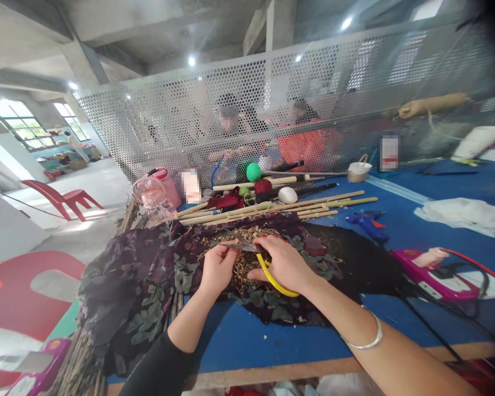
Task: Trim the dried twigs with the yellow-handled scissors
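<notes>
My right hand (pixel 286 264) grips a pair of shears with a curved yellow handle (pixel 278 280); their dark metal blades (pixel 247 245) point left. Close to the blade tips, my left hand (pixel 218 268) is closed in a pinch, and what sits between its fingers is too small to make out. Beneath both hands lies a heap of brown chopped plant bits (pixel 244 270). The heap rests on a dark flowered cloth (pixel 142 275) spread over the blue table (pixel 247 341).
Bamboo sticks (pixel 272 208) and balls of yarn (pixel 263 187) lie behind the heap. On the right are a blue glue gun (pixel 369 224), a magenta power strip (pixel 437 275) with cables, and white cloth (pixel 466 215). Two people sit beyond a perforated metal screen (pixel 169 110). Dry stalks (pixel 76 357) stand at left.
</notes>
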`<state>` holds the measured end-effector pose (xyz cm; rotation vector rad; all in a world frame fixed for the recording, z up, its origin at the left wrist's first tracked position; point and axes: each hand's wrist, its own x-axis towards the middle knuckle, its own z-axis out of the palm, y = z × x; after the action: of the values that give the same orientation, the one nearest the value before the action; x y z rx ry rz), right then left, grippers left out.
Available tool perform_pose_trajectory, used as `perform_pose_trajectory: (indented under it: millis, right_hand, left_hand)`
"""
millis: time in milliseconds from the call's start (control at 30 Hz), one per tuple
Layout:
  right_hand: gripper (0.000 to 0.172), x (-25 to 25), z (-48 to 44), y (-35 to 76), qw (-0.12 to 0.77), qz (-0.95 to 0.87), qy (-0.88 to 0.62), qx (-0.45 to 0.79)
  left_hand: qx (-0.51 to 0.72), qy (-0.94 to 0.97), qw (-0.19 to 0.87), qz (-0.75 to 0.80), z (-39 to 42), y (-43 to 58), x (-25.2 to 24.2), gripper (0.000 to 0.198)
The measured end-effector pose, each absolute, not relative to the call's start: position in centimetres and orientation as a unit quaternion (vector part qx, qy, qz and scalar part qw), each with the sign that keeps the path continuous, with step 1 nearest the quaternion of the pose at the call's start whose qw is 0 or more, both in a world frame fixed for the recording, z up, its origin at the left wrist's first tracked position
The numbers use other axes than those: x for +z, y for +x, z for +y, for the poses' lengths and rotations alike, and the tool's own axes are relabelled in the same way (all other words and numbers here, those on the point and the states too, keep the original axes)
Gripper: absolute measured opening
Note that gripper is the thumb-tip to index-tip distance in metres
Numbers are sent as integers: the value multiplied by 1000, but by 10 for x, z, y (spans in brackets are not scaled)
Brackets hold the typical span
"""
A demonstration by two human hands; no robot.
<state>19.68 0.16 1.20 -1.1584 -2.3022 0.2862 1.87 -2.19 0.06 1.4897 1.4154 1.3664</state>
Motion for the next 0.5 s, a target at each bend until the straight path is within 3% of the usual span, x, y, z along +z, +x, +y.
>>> perform_pose_trajectory:
  millis: [500]
  right_hand:
    - [65, 6, -4, 188, 291, -854, -419, 103]
  left_hand:
    - [531, 559, 365, 522, -27, 28, 1, 29]
